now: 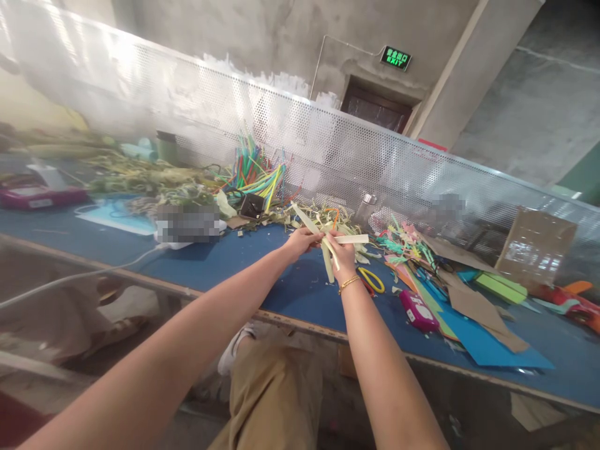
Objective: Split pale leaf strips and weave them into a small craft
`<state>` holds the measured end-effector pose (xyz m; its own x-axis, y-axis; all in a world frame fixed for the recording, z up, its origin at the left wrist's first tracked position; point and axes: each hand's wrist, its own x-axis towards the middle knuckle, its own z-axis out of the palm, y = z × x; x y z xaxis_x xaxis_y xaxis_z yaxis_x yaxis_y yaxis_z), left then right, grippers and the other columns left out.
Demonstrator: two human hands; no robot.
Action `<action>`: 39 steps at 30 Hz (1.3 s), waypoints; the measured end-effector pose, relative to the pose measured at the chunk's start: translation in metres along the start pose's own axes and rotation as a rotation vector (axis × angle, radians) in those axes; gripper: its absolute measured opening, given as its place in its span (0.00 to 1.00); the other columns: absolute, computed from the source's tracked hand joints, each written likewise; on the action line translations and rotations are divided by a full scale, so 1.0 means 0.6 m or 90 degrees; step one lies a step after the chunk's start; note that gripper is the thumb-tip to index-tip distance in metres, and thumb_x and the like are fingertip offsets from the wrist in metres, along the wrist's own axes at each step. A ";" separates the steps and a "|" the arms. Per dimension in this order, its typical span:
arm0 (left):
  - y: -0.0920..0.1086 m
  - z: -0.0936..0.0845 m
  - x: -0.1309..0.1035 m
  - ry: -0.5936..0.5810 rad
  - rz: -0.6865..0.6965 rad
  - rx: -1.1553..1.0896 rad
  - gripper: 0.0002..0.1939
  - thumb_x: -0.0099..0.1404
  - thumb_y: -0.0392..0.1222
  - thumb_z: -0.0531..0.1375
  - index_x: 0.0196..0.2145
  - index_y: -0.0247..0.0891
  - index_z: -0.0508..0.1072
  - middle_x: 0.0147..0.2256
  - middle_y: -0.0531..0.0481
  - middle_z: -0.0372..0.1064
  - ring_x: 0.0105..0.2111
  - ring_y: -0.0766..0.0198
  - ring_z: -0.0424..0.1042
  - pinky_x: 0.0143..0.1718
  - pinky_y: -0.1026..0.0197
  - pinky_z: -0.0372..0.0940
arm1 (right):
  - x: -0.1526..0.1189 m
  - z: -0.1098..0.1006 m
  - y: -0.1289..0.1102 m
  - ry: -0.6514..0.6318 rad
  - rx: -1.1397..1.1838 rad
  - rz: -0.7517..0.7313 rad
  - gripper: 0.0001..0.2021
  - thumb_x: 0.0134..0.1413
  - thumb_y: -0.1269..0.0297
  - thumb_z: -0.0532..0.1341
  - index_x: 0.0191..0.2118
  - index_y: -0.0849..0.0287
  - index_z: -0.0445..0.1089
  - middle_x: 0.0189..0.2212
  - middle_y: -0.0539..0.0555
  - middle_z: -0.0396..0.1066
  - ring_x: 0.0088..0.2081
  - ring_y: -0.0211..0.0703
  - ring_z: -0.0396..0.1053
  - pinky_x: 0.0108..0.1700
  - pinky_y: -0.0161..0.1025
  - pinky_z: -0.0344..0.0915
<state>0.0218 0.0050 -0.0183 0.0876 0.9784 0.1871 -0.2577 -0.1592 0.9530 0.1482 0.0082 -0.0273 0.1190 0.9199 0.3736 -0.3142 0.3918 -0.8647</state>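
Observation:
Pale, flat yellow-green strips (355,239) cross one another between my two hands, with ends sticking out up-left, right and downward. My left hand (301,242) pinches them near the crossing, its fingers closed. My right hand (344,252), with a gold chain bracelet at the wrist, is closed on the same strips from the other side. The fingertips of both hands nearly meet, and they cover part of the crossing. Just right of my right wrist lies a yellow loop (372,280), perhaps a scissors handle. Behind the hands is a heap of pale strip scraps (323,216).
The blue table (234,253) backs onto a perforated metal screen (323,144). Colourful thin stems (253,165) and dried fibre (154,178) pile up at left. On the right lie a magenta box (419,310), blue card (492,340) and brown cardboard (482,309). A white cable (94,276) crosses the front edge.

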 end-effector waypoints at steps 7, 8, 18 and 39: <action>-0.002 -0.001 0.004 0.028 0.031 -0.049 0.13 0.52 0.46 0.67 0.28 0.35 0.70 0.20 0.54 0.65 0.18 0.74 0.60 0.17 0.69 0.45 | 0.000 -0.002 0.008 -0.024 -0.079 0.006 0.20 0.35 0.54 0.69 0.36 0.60 0.71 0.26 0.49 0.72 0.26 0.37 0.67 0.29 0.35 0.63; -0.002 -0.001 0.005 0.034 0.031 -0.056 0.14 0.52 0.46 0.68 0.27 0.35 0.69 0.20 0.54 0.64 0.18 0.74 0.61 0.17 0.69 0.46 | -0.002 -0.002 0.008 -0.039 -0.087 0.005 0.19 0.36 0.54 0.68 0.36 0.60 0.72 0.26 0.49 0.72 0.26 0.37 0.67 0.29 0.35 0.63; -0.008 -0.006 0.009 -0.019 0.029 -0.038 0.15 0.54 0.48 0.66 0.24 0.34 0.67 0.19 0.55 0.61 0.15 0.77 0.54 0.16 0.69 0.43 | -0.005 0.000 0.002 -0.027 -0.112 -0.005 0.16 0.38 0.53 0.66 0.30 0.62 0.73 0.23 0.51 0.72 0.25 0.37 0.65 0.26 0.33 0.59; -0.008 0.002 0.004 -0.078 0.042 -0.059 0.12 0.49 0.38 0.66 0.33 0.36 0.71 0.30 0.51 0.71 0.28 0.69 0.68 0.27 0.67 0.58 | 0.000 -0.001 0.008 -0.005 -0.065 0.023 0.17 0.37 0.54 0.67 0.33 0.60 0.71 0.23 0.51 0.72 0.24 0.38 0.66 0.24 0.34 0.61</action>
<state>0.0241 0.0081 -0.0223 0.1834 0.9420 0.2812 -0.3533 -0.2037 0.9130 0.1470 0.0099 -0.0318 0.1023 0.9336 0.3433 -0.2203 0.3578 -0.9074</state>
